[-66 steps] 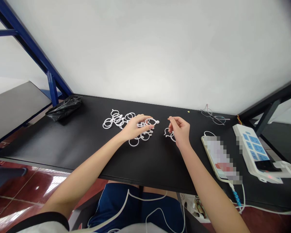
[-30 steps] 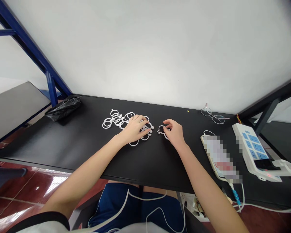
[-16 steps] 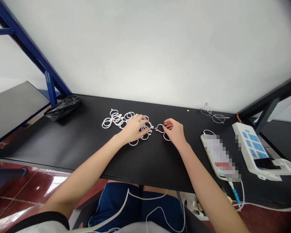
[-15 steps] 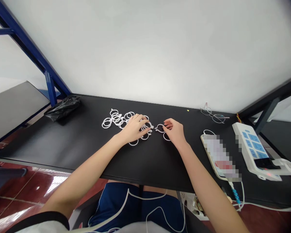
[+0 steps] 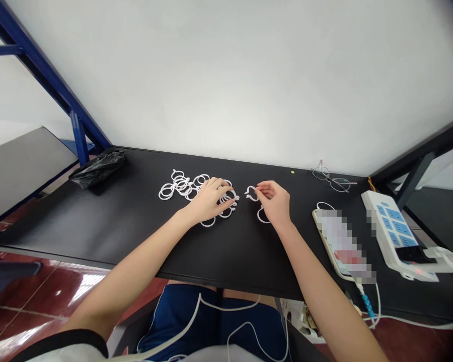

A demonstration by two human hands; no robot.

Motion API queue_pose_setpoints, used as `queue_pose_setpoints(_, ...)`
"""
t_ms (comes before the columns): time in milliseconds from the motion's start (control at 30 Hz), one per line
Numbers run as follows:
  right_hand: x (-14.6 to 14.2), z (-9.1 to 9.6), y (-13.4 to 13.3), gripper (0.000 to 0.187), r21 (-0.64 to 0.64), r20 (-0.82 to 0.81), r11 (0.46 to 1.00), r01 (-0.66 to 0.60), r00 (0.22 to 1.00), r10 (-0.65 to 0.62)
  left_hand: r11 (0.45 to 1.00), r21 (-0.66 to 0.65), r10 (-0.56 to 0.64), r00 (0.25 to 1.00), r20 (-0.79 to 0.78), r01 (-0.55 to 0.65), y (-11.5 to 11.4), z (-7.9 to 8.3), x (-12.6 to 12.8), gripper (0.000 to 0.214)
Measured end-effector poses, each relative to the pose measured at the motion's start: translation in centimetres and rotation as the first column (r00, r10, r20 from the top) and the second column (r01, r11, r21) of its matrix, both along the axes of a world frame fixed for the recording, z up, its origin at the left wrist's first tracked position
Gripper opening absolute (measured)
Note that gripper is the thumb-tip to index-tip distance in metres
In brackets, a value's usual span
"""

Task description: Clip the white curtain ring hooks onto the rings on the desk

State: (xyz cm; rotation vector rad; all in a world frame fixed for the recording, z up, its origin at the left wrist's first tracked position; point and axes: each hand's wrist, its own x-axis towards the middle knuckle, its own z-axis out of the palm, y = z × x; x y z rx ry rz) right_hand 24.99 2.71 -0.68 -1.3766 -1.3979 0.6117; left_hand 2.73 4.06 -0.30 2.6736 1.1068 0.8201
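We held one white ring in a pinch between the thumb and the forefinger of our right hand, and the other fingers of this hand were loosely curled. The ring seemed to be lifted a little above the black worktop, just to the right of the pile of rings. It stuck out from the fingertips toward the pile, so it lay to the left of the right hand, in the gap between our two hands. It was thin and not fully closed, but which way its opening pointed we could not tell.

Our left hand was near this ring but apart from it. It rested flat, with the fingers spread, on the right end of the pile and covered several rings there.

A second loose ring lay on the worktop to the right of the pile, partly under the right hand. Well apart to the right of the pile were a phone and a power strip. A pair of glasses lay also to the right, close to the wall. To the left of the pile lay a black bag.
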Motion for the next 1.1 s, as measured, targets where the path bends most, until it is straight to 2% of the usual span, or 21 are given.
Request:
queue_pose_setpoints(100, -0.7, 0.3, -0.2, 0.023, -0.047, -0.227, 0.992, -0.119, 0.968, 0.106, 0.999, 0.023, -0.042, 0.998, 0.051, 0.041, -0.5, 0.3, 0.3, 0.044)
queue_pose_setpoints(200, -1.5, 0.6, -0.6, 0.028, -0.081, -0.427, 0.955, -0.287, 0.875, 0.227, 0.994, 0.06, -0.102, 0.987, 0.12, 0.096, -1.3, 0.6, 0.9, 0.059)
queue_pose_setpoints(267, -1.9, 0.8, -0.8, 0.029, -0.082, -0.501, 0.93, -0.358, 0.822, 0.272, 0.989, 0.102, -0.125, 0.976, 0.177, 0.109, -1.7, 0.5, 1.3, 0.061)
queue_pose_setpoints(400, -2.4, 0.8, -1.1, 0.032, -0.085, -0.549, 0.908, -0.409, 0.78, 0.3, 0.977, 0.205, -0.118, 0.951, 0.287, 0.06, -1.9, 0.2, 1.8, 0.049)
queue_pose_setpoints(500, -2.7, 1.0, -1.2, 0.033, -0.118, -0.56, 0.897, -0.425, 0.775, 0.293, 0.974, 0.226, -0.088, 0.946, 0.313, 0.015, -1.9, 0.1, 1.9, 0.04)
queue_pose_setpoints(700, -3.0, 1.2, -1.4, 0.032, -0.16, -0.569, 0.877, -0.453, 0.768, 0.293, 0.965, 0.257, -0.129, 0.945, 0.301, 0.049, -2.1, 0.2, 2.1, 0.039)
queue_pose_setpoints(800, -3.1, 1.1, -1.5, 0.031, -0.17, -0.546, 0.874, -0.455, 0.782, 0.301, 0.973, 0.225, -0.119, 0.939, 0.323, 0.046, -2.1, 0.3, 2.1, 0.033)
queue_pose_setpoints(967, -2.8, 1.3, -1.2, 0.03, -0.121, -0.595, 0.908, -0.401, 0.762, 0.257, 0.993, 0.121, -0.042, 0.904, 0.425, -0.011, -2.1, 1.1, 1.9, 0.031)
queue_pose_setpoints(1100, -2.4, 1.7, -1.1, 0.026, -0.079, -0.654, 0.91, -0.407, 0.71, 0.261, 0.997, -0.081, 0.03, 0.855, 0.517, 0.014, -2.1, 1.9, 1.6, 0.033)
